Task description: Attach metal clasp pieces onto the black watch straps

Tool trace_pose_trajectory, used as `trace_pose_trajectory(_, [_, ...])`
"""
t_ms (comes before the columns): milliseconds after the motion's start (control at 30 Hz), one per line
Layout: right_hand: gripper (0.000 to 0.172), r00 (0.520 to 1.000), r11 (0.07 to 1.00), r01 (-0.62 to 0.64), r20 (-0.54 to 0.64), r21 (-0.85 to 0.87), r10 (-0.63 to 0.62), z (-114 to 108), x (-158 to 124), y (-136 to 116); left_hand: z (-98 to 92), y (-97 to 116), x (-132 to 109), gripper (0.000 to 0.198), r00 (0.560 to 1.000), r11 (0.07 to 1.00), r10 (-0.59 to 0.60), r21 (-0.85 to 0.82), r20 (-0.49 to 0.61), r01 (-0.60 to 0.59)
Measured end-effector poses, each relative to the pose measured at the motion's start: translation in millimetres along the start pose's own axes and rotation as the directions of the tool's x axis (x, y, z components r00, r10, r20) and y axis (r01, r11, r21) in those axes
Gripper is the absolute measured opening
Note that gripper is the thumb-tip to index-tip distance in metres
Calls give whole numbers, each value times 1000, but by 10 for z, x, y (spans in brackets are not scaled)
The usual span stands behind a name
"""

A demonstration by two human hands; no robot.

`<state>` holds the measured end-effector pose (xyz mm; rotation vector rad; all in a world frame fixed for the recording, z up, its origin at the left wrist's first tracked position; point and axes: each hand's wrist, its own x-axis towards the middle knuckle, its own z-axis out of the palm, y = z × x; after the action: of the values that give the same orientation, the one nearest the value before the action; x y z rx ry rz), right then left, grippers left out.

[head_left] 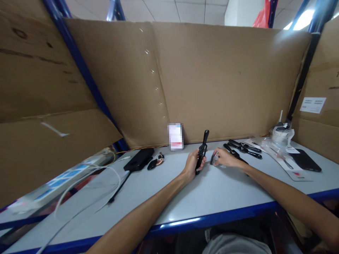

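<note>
1. Tool (202, 149), black, is held near-upright in the closed left hand (192, 163), right of the pale panel (175, 137).
2. A small dark piece (212, 159) is pinched by the right hand (222, 157), farther right of the pale panel.
3. Two-handed handling seems underway; steady grips are probably called for.

Black tool (202, 151): hard, smooth, glossy, looks like painted metal; spare black tools (243, 150) same shiny coat. Small dark piece (212, 159): too small to tell material. Table (206, 197): smooth pale top, soft sheen. Front rail (190, 223): blue painted metal, glossy. Back panel (212, 77): matt brown cardboard, shiny clear bits along the crease. Power strip (63, 181): smooth white and blue plastic. Packaging (274, 148): clear, crinkly, shiny plastic. Label (313, 105): white paper. Red bag (262, 17): thin, creased plastic. Grey cloth (235, 244): soft, matt.
</note>
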<state>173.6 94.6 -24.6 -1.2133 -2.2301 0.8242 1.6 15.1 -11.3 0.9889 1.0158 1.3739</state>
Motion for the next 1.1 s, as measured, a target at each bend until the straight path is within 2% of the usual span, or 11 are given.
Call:
trace_pose_trajectory(133, [11,996,994,-10,85,106,1,-41,24,33,-1,7,6,36,1000,1000,-9,9,17,9])
trace_pose_trajectory(167, [7,994,992,-4,112,127,-10,-54,23,30,-3,8,6,37,1000,1000,-12,11,24,12])
trace_pose_trajectory(267, [12,989,991,-3,145,134,-17,-79,8,20,-5,3,0,36,999,1000,-9,19,45,8])
trace_pose_trajectory(400, [16,992,997,55,114,63,-62,-95,-16,4,-7,-21,-2,33,999,999,17,31,49,-19])
trace_pose_trajectory(467, [18,992,994,58,103,88,-67,-106,-17,3,-11,-36,8,31,999,999,16,39,31,-17])
trace_pose_trajectory(667, [25,995,950,-95,44,296,86,-165,11,21,-35,-69,36,34,1000,998,17,54,16,-18])
trace_pose_trajectory(800, [20,994,853,-85,-21,515,112,-241,-18,-32,-48,-81,27,37,1000,999,8,50,12,-9])
trace_pose_trajectory(900, [21,994,747,-94,17,658,111,-302,-73,-99,-38,-86,19,35,1000,999,-11,39,13,10])
trace_pose_trajectory(1033, [25,983,619,-163,71,768,170,-343,-133,-155,-7,-80,5,31,1000,999,-10,51,-4,10])
trace_pose_trajectory(1100, [24,984,550,-166,104,818,143,-345,-146,-162,4,-70,-5,31,1000,999,-6,53,-4,6])
